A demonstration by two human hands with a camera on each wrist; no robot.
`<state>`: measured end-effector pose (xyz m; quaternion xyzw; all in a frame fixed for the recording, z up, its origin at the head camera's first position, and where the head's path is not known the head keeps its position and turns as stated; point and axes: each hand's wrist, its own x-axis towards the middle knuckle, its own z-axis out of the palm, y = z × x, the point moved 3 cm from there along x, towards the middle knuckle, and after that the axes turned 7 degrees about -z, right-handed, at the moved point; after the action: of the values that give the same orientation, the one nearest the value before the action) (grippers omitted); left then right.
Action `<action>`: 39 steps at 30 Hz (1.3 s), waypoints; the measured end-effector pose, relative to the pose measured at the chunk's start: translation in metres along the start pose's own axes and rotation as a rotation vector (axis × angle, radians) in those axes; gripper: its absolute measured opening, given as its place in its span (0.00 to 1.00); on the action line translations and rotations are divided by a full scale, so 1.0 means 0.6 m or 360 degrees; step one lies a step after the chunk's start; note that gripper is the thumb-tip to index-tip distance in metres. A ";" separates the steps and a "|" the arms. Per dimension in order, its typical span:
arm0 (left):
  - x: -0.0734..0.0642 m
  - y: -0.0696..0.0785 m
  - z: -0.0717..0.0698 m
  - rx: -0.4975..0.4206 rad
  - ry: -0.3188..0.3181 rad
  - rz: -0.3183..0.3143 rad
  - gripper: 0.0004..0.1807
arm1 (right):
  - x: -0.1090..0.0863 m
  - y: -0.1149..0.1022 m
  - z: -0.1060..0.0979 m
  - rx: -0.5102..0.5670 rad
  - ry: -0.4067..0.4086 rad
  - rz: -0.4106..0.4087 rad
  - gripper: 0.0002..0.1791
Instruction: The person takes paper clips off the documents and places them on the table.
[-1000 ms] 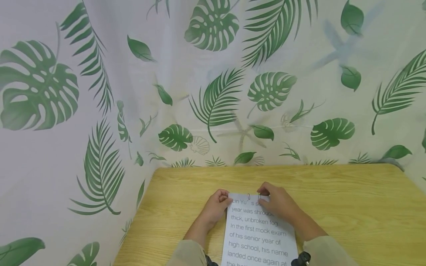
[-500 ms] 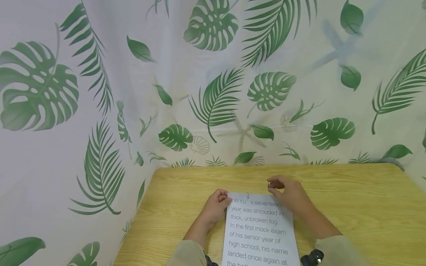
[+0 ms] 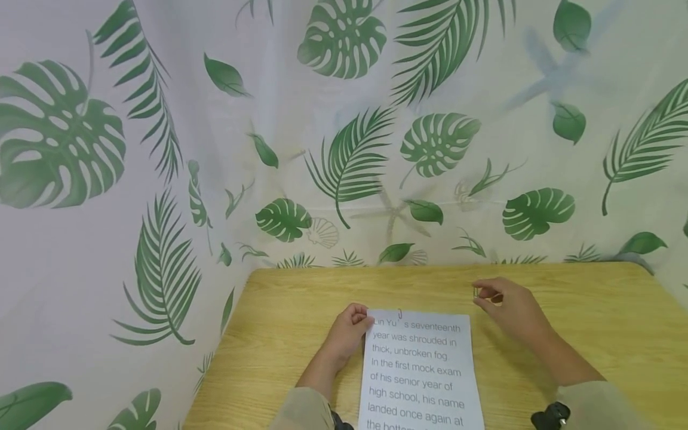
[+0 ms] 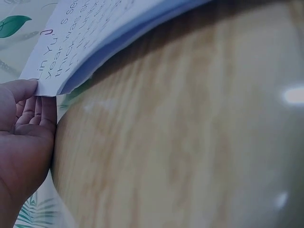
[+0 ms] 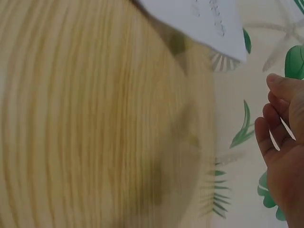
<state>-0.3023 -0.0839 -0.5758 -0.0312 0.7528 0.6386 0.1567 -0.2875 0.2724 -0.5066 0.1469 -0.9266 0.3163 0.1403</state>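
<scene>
Head view: right hand (image 3: 509,303) pinches clip (image 3: 475,292) beyond paper (image 3: 416,373) edge

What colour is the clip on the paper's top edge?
Reddish; the clip shows best from the left wrist.

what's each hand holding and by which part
Left hand: white printed paper sheets, by the upper left corner. Right hand: small silver paperclip, apparently by its ends.
</scene>
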 end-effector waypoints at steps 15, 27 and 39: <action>-0.002 -0.001 0.000 -0.0046 0.0018 -0.0012 0.07 | -0.016 0.057 0.000 -0.0174 -0.0176 0.0024 0.17; 0.001 -0.002 0.000 -0.0060 0.0031 -0.0001 0.09 | -0.029 0.105 0.016 -0.0121 -0.0363 0.0115 0.18; 0.000 0.000 -0.003 -0.0112 0.0027 0.0016 0.09 | -0.034 0.124 0.017 -0.0023 -0.0432 0.0186 0.20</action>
<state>-0.3028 -0.0856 -0.5759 -0.0383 0.7313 0.6652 0.1459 -0.2975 0.3260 -0.5624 0.1331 -0.9463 0.2945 -0.0040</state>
